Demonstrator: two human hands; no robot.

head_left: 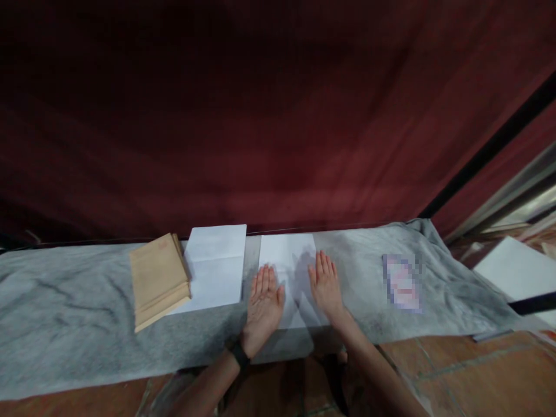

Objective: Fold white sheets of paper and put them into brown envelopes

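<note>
A white sheet of paper (286,249) lies on the grey cloth between and partly beneath my hands. My left hand (264,301) is palm up with its fingers stretched out, over the sheet's left edge, and holds nothing. On the other side, my right hand (325,286) shows its back, fingers straight, over the sheet's right edge. Whether either hand touches the paper I cannot tell. Left of my left hand lies a stack of white paper (219,266) with a crease across it. Brown envelopes (158,275) rest partly on that stack's left side.
The grey cloth (65,307) covers a long, narrow surface. A pixelated item (402,282) lies on it to the right. Behind hangs a dark red curtain (278,145). A white board-like surface (519,269) stands at the far right, above a tiled floor (469,370).
</note>
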